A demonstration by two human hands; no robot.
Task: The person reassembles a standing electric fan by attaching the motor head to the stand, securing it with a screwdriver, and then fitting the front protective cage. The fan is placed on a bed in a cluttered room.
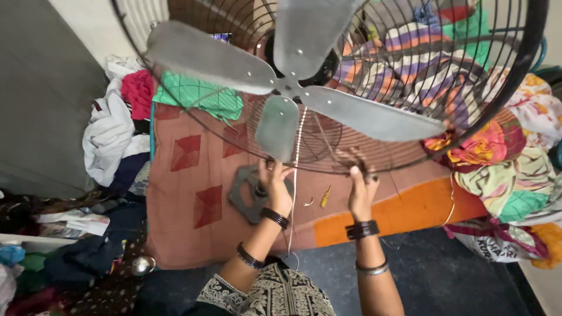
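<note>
A large metal fan with grey blades (304,88) and a black wire guard (515,76) fills the upper view, tilted over a bed. My left hand (275,187) reaches up to the guard's lower rim, near the lowest blade. My right hand (361,190) grips the lower rim of the wire guard further right. Both wrists wear dark bangles. A thin pale cord (294,181) hangs down between my hands.
The bed is covered by a brown and orange sheet (193,193). A grey metal bracket (246,193), a small yellow-handled screwdriver (325,196) and a small hook lie on it. Piles of colourful clothes (509,169) sit right and left. A grey wall stands at left.
</note>
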